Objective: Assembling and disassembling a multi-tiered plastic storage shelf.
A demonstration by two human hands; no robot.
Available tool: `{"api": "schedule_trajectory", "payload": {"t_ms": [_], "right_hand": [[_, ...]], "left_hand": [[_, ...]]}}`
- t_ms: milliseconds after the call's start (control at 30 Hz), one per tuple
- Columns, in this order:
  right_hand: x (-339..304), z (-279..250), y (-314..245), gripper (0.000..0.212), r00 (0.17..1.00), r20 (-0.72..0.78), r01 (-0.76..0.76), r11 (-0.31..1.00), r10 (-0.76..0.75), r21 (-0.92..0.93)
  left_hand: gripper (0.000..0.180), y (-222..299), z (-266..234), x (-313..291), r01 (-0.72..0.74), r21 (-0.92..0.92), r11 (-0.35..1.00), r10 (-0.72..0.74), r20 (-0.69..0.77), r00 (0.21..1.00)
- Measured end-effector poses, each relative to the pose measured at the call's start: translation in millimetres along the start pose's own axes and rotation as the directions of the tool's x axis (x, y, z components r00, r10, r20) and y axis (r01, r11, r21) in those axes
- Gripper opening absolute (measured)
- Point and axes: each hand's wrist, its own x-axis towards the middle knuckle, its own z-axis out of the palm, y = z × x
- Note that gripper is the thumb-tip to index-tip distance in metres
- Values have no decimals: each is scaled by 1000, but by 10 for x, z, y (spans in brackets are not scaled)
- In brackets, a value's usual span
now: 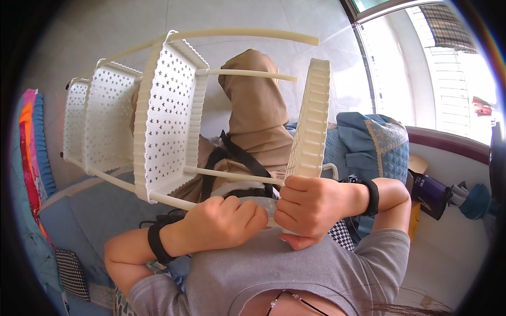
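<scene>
A white plastic rack with star-shaped holes lies on its side across my lap, its basket tiers (171, 113) joined by cream poles (242, 32). My left hand (224, 221) is closed round the near end of a cream pole. Beside it my right hand (311, 205) grips the near corner of a separate white basket tier (311, 116), held on edge to the right of the rack. The knuckles of both hands almost touch, and they hide where pole and corner meet. At the far side, two pole ends stick out free, apart from this tier.
Under me is a blue sofa (79, 216), with a quilted blue cover (390, 142) to the right. Bright cushions (32, 158) line the left edge. Bags and a dark purple box (429, 195) stand at the right, below a window. Grey tiled floor (121, 31) lies beyond my knees.
</scene>
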Motion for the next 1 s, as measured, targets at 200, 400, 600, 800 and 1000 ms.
{"api": "schedule_trajectory", "payload": {"t_ms": [200,400,600,800,1000], "right_hand": [[0,59,2,29,999,-53,7,1000,-6,17],[-13,113,11,30,997,-68,26,1000,-25,13],[-20,152,19,29,995,-98,33,999,-35,-16],[-29,192,14,29,985,-167,39,997,-50,-70],[-10,83,79,27,993,-69,92,993,-97,-76]], "left_hand": [[18,-31,9,-40,-32,-23,999,32,12,999],[13,-41,33,-71,-22,-23,1000,22,6,1000],[11,-59,17,-72,-28,-46,999,30,25,999],[11,-73,0,-70,-30,-45,999,32,39,999],[12,-81,28,-68,-16,-34,999,16,2,1000]]}}
